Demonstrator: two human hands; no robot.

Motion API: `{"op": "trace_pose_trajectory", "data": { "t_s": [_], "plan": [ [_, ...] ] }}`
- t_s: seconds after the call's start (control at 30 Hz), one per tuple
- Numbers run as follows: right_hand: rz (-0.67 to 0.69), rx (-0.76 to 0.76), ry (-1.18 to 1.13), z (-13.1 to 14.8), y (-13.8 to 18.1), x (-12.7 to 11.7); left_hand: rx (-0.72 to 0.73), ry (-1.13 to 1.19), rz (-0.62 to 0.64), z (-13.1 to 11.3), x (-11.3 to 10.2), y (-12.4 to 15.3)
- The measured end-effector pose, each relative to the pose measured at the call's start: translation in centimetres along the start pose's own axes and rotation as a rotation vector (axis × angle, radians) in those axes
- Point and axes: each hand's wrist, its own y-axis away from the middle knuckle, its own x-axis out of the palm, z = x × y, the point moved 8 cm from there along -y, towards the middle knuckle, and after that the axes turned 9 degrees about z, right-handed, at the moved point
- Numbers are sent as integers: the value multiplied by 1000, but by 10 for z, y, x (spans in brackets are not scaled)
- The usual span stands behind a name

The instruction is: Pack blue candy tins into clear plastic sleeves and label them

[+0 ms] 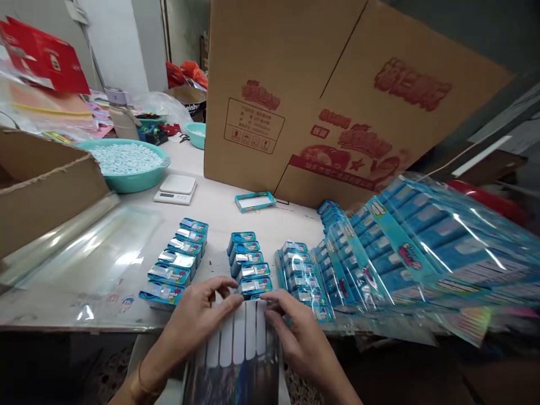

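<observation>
A white-topped table [217,207] spreads across the middle of the view, with deep shadow beneath its near edge. Below that edge, toward the left, speckled floor [107,374] shows dimly. Beyond the surface's far left corner rises a pale pillar [113,45], one face brighter than the other, beside a grey wall [37,11]. Right of the pillar, a dull back wall [185,34] lies in shade. A large cardboard carton [291,50] stands toward the far right corner, blocking the room behind. Light glares near the surface's left end; the upper right is dark.
</observation>
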Motion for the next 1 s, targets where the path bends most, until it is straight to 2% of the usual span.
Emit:
{"op": "trace_pose_trajectory", "data": {
  "t_s": [0.1,0.17,0.23,0.33,0.43,0.63,0.87,1.0],
  "plan": [
    [-73,-18,-11,8,7,-5,192,-308,-6,-38,13,15],
    [-106,-80,37,18,9,-9,239,-325,55,-51,28,20],
    [-162,-197,201,33,11,-14,206,-252,80,-53,37,21],
    [-289,-416,585,60,20,-17,171,-121,53,-48,40,20],
    [-314,-587,755,75,28,-13,160,6,40,-42,40,20],
    [-311,-672,695,82,32,-11,161,116,34,-38,39,21],
    [-312,-624,550,71,18,-3,154,177,10,-35,33,19],
    [-307,-560,401,64,8,-8,160,174,-8,-35,28,19]
  ]
}}
